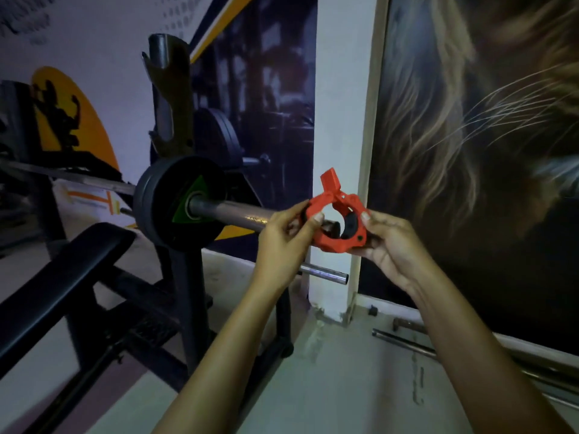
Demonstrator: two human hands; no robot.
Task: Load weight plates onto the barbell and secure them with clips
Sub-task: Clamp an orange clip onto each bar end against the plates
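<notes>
The barbell rests on a black rack, its steel sleeve [232,213] pointing toward me. Black weight plates [175,202] with a green centre mark sit far in on the sleeve. At the sleeve's near end I hold a red collar clip [340,214] with its lever flipped up. My left hand [283,233] pinches the clip's left side and my right hand [390,245] grips its right side. The clip's ring is in front of the sleeve tip, whose end is hidden behind my hands and the clip.
A black padded bench [59,277] lies at the lower left. More plates [219,136] hang on the rack behind. A short steel peg [326,274] juts out below my hands. Loose steel bars [470,355] lie on the floor by the right wall, and a white pillar [341,120] stands just behind the clip.
</notes>
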